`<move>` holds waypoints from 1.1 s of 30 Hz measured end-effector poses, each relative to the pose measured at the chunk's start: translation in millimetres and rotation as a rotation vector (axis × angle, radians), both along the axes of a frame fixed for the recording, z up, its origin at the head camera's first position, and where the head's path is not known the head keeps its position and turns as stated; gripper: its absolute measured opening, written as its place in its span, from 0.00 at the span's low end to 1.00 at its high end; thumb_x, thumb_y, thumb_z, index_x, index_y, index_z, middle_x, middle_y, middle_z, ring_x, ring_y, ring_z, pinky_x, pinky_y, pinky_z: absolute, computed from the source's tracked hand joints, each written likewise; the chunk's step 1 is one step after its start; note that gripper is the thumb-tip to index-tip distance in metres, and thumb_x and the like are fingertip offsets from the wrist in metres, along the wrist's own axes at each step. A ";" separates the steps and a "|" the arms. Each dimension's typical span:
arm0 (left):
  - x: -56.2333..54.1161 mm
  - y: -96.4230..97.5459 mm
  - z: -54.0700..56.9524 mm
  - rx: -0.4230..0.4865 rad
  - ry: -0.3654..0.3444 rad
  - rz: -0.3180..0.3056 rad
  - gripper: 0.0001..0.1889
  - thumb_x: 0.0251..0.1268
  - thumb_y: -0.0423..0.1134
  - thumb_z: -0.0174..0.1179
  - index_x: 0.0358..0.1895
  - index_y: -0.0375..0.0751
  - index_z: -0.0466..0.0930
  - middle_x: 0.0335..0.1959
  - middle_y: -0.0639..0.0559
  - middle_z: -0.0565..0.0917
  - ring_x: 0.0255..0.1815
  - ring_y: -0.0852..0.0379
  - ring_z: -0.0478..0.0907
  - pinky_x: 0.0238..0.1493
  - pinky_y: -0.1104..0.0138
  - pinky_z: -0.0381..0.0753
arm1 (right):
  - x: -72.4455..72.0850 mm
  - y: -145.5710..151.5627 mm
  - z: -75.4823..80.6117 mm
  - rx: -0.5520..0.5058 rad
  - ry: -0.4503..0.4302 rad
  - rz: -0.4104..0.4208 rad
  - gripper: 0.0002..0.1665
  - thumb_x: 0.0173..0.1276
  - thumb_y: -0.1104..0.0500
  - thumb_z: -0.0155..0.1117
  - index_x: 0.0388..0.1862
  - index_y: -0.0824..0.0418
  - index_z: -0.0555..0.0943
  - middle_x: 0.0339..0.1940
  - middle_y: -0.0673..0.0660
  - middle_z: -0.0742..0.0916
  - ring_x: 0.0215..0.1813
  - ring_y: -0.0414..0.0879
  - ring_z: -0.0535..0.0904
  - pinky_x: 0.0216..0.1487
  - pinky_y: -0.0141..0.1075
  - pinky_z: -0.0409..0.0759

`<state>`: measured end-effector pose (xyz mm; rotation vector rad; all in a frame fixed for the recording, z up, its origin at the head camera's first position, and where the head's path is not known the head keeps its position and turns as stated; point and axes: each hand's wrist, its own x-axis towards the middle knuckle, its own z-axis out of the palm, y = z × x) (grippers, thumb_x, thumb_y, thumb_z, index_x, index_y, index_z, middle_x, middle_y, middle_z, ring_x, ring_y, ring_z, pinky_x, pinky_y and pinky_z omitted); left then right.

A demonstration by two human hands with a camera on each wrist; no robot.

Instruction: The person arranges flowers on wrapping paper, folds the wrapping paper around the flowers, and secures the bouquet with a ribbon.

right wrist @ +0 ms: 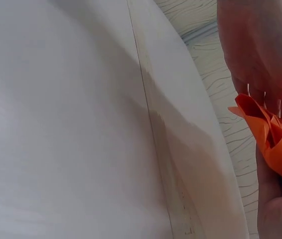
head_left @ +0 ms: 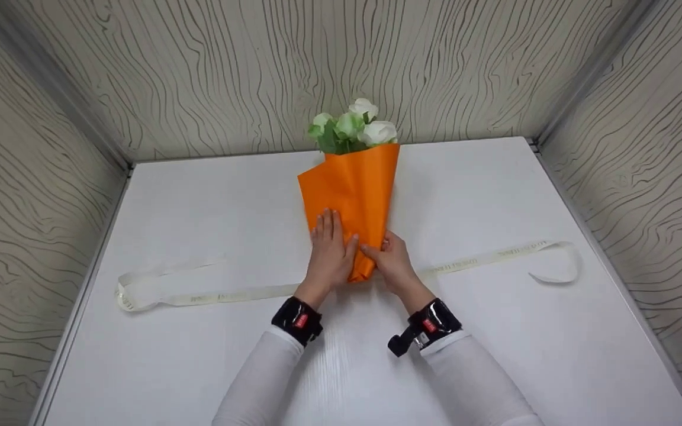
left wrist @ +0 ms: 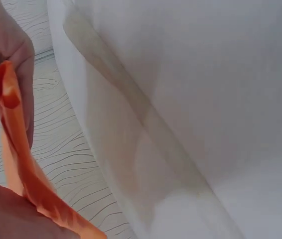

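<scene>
An orange-wrapped bouquet [head_left: 353,189] lies toward the middle of the table, its white flowers [head_left: 370,121] and green leaves showing past the far edge of the paper. My left hand [head_left: 330,257] rests flat on the front of the wrap with its fingers straight. At the lower right edge, my right hand [head_left: 394,260] grips the wrap, thumb on top and the other fingers mostly hidden behind it. The gathered lower end of the orange paper [left wrist: 19,129] appears rolled and folded in the left wrist view; folds of the wrapping paper [right wrist: 270,134] also show in the right wrist view.
A pale printed ribbon [head_left: 228,296] runs across the white table [head_left: 199,367], passing below the bouquet, with a looped end at the left and a curled right end [head_left: 557,272]. Wood-patterned panels [head_left: 228,77] stand around the table's back and sides.
</scene>
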<state>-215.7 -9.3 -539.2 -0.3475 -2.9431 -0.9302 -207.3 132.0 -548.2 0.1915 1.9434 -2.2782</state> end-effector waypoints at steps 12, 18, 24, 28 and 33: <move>-9.0 -0.8 4.2 0.157 -0.007 0.105 0.37 0.65 0.60 0.32 0.69 0.48 0.28 0.70 0.45 0.34 0.68 0.49 0.43 0.64 0.58 0.48 | 23.1 -11.3 24.4 0.003 0.078 0.089 0.24 0.60 0.69 0.57 0.56 0.68 0.66 0.47 0.63 0.79 0.45 0.52 0.78 0.45 0.40 0.76; -8.7 -2.3 8.0 0.586 -0.108 0.106 0.39 0.66 0.53 0.44 0.70 0.44 0.31 0.69 0.48 0.48 0.66 0.56 0.52 0.64 0.61 0.50 | 18.2 -10.1 6.3 0.011 0.106 0.097 0.24 0.59 0.65 0.61 0.55 0.63 0.68 0.46 0.62 0.80 0.45 0.53 0.78 0.44 0.41 0.76; -15.4 -8.9 14.0 0.370 -0.037 0.126 0.38 0.65 0.59 0.37 0.70 0.45 0.31 0.71 0.49 0.36 0.69 0.55 0.36 0.65 0.58 0.41 | 20.6 -10.2 0.7 0.015 0.120 0.142 0.25 0.59 0.63 0.61 0.55 0.63 0.67 0.45 0.62 0.81 0.45 0.53 0.78 0.44 0.41 0.76; -24.7 -14.6 16.3 0.175 0.038 0.160 0.39 0.64 0.63 0.32 0.69 0.44 0.32 0.70 0.45 0.32 0.69 0.49 0.29 0.65 0.53 0.36 | 24.5 -12.8 -0.7 0.017 0.125 0.166 0.26 0.59 0.63 0.61 0.55 0.64 0.67 0.44 0.61 0.81 0.45 0.53 0.79 0.45 0.41 0.76; -34.1 -20.7 19.7 0.329 -0.012 0.197 0.42 0.62 0.64 0.35 0.69 0.42 0.31 0.70 0.45 0.37 0.69 0.51 0.39 0.65 0.58 0.43 | 28.0 -16.0 0.1 0.001 0.122 0.184 0.26 0.58 0.63 0.62 0.56 0.66 0.67 0.45 0.62 0.81 0.46 0.53 0.78 0.46 0.41 0.75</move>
